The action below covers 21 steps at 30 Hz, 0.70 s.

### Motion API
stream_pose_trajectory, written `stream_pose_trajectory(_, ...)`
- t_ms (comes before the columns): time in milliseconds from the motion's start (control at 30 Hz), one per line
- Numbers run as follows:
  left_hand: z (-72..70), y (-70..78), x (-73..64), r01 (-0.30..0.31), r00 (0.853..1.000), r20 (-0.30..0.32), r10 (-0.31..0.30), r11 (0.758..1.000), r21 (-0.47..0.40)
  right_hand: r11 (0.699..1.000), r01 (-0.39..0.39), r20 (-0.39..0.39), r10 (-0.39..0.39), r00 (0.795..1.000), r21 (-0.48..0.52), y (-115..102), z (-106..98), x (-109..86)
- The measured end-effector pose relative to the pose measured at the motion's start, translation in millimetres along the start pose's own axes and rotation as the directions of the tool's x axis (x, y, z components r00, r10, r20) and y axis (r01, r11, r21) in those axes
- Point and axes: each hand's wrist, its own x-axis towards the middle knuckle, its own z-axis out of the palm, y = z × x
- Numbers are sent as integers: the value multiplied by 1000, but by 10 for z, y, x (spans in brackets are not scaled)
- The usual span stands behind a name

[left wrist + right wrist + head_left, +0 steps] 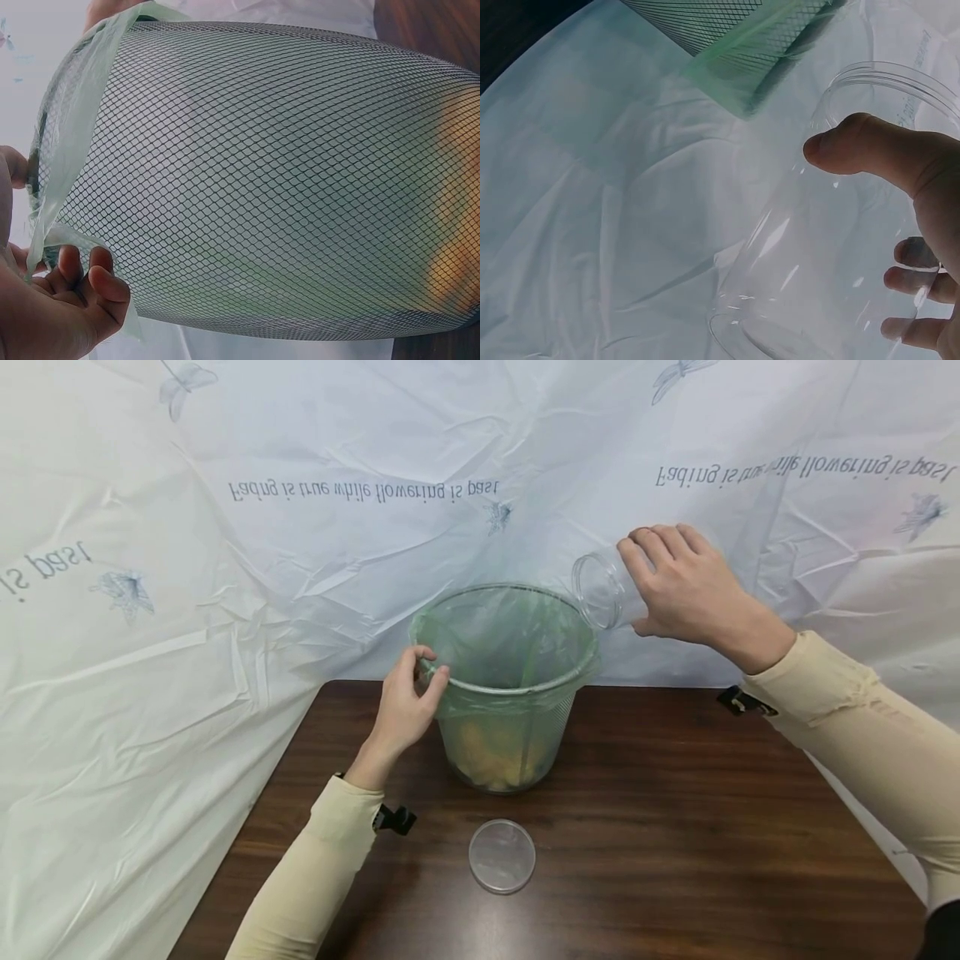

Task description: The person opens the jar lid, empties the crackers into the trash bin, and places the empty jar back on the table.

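A mesh wastebasket (558,718) lined with a thin green bag (517,700) stands on the table, with blurred orange-yellow stuff (498,752) low inside it. My left hand (405,706) grips the near-left rim, thumb and fingers on either side of the bag's folded edge; the left wrist view shows its curled fingers (109,285) against the mesh. My right hand (686,589) holds a clear plastic jar (600,589), tilted with its open mouth toward the basket, beside the right rim. In the right wrist view the see-through jar (817,247) shows nothing inside.
A round clear lid (502,857) lies on the dark wooden table (660,827), nearer to me than the basket. Behind the table hangs a creased white sheet (337,552) with printed words and flowers. Small black devices (395,819) are strapped at both wrists.
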Motion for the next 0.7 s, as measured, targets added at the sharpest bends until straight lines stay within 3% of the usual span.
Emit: stream_pose_trajectory(700,3,-2,2,3,1000,4,-3,1000,-3,998,-68,-43,68,997,1,60,42,-139)
